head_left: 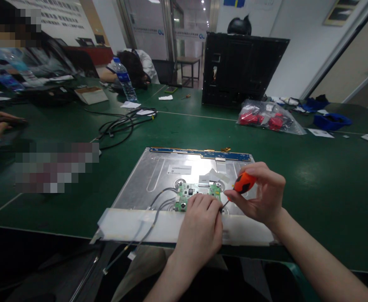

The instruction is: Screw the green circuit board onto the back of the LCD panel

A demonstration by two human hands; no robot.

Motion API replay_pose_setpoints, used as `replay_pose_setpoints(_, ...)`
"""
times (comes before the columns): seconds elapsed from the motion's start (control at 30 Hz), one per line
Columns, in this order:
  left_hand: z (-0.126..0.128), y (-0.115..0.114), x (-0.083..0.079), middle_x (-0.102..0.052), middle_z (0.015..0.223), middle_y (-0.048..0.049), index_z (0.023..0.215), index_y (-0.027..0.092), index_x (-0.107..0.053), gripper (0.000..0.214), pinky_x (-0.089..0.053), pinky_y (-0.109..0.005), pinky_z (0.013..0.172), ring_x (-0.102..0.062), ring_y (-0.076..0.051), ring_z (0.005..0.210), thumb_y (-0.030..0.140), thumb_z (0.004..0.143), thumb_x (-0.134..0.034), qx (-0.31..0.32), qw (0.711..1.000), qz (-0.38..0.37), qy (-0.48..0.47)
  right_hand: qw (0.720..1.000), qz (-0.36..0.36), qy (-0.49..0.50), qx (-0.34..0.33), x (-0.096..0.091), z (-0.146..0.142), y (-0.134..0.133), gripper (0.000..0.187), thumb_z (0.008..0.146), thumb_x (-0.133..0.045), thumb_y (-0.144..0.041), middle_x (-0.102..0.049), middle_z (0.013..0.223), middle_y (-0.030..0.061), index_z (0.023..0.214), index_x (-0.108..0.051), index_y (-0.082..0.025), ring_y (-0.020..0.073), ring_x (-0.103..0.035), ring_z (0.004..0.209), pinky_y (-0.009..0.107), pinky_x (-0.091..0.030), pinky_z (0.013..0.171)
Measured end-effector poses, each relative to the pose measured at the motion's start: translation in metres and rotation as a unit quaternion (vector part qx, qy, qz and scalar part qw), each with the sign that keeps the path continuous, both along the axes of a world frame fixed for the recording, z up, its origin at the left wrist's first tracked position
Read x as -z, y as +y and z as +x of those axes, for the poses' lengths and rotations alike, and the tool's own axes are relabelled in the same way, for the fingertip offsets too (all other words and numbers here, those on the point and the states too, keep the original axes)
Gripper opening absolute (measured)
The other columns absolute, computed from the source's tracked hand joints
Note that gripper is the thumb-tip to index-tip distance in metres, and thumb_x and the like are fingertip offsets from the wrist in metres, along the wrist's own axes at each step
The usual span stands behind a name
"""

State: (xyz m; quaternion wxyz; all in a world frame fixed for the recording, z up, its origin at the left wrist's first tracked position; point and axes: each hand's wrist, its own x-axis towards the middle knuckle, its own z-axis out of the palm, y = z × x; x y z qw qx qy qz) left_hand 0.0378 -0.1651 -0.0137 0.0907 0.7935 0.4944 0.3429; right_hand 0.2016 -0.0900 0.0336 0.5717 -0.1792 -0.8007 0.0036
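We have the metal panel [136,186] flat before us, its near side, covered by a white strip [123,226], running along the front edge of the green table [316,176]. The open room for our right arm lies to the panel's right; beyond its far edge, tabletop reaches to a bag [270,117] of red things and a standing screen [240,69]. To the left, a heap of black cable [121,126] narrows the space. We count one green board [182,191] mid-panel, one blue strip [184,152] along the far edge, and at least two wires [158,193] leaving the board and hanging past the table edge. Our right hand [262,195] grips one orange screwdriver [244,183], its shaft slanting to the board's near right corner. Our left hand [202,218] lies over the board, fingers bent; their tips are hidden, so we cannot tell whether they grip anything. Three bottles [125,79] stand farther off.
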Motion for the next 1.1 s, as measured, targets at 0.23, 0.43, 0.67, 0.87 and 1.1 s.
replay_pose_setpoints(0.23,0.0,-0.0005,-0.0006,-0.066,0.098,-0.0058,0.095,0.02,-0.06,0.018,-0.045,-0.044,0.095,-0.058,-0.026,0.094,0.004,0.089,-0.053,-0.001,1.0,-0.008,0.005,0.998,0.031,-0.017,0.047,0.0001,0.0026,-0.0024,0.05,0.086,-0.074,-0.023,-0.058,0.094,0.0029,0.131,-0.05,-0.026,0.0178,-0.055,0.076,0.028,-0.05,0.051)
replay_pose_setpoints(0.43,-0.0008,-0.0008,-0.001,-0.066,0.098,-0.0063,0.095,0.019,-0.06,0.017,-0.045,-0.045,0.094,-0.058,-0.026,0.094,0.004,0.088,-0.054,0.003,1.0,-0.018,0.002,1.0,0.012,-0.009,0.02,0.0029,0.0014,-0.0022,0.06,0.086,-0.066,-0.017,-0.06,0.098,0.0027,0.141,-0.045,-0.027,0.0172,-0.056,0.076,0.026,-0.049,0.048)
replay_pose_setpoints(0.67,-0.0005,-0.0001,-0.0012,-0.066,0.098,-0.0062,0.096,0.019,-0.06,0.018,-0.045,-0.045,0.093,-0.058,-0.026,0.094,0.004,0.089,-0.052,0.006,1.0,-0.011,0.0,1.0,0.0,-0.016,-0.01,0.0047,0.0024,-0.0023,0.067,0.084,-0.063,-0.013,-0.06,0.108,0.0059,0.147,-0.042,-0.024,0.0183,-0.059,0.084,0.027,-0.052,0.051)
replay_pose_setpoints(0.87,0.0006,-0.0002,-0.0001,-0.067,0.099,-0.0066,0.098,0.02,-0.06,0.02,-0.046,-0.045,0.094,-0.059,-0.026,0.095,0.005,0.09,-0.051,-0.004,1.0,0.002,0.003,0.999,0.037,-0.021,0.029,0.0022,0.0006,-0.003,0.064,0.086,-0.077,-0.024,-0.06,0.099,0.0038,0.143,-0.047,-0.026,0.0183,-0.06,0.081,0.028,-0.056,0.054)
replay_pose_setpoints(1.1,-0.0002,-0.001,-0.0014,-0.067,0.099,-0.0068,0.096,0.02,-0.06,0.018,-0.046,-0.045,0.093,-0.058,-0.027,0.095,0.005,0.089,-0.052,0.003,1.0,-0.01,0.003,0.998,0.026,-0.044,0.048,-0.0028,-0.0011,-0.007,0.058,0.091,-0.067,-0.018,-0.064,0.097,0.0042,0.147,-0.051,-0.025,0.0154,-0.062,0.072,0.027,-0.06,0.054)
